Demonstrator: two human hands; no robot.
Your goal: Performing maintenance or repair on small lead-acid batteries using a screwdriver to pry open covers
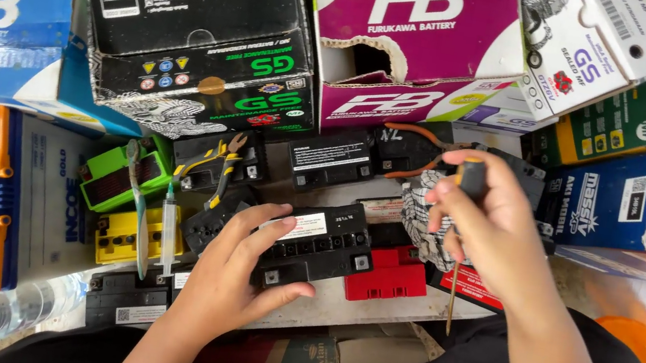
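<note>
The left hand (235, 271) grips a small black battery (311, 246) lying at the near edge of the bench (373, 300). Just right, the right hand (479, 223) holds a screwdriver (459, 255) pointing down. Behind them stand cardboard boxes (414, 40).

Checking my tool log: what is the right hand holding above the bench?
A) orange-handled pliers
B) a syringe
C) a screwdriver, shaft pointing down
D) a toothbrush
C: the right hand grips a screwdriver by its dark handle, its thin shaft pointing down beside the red battery.
</note>
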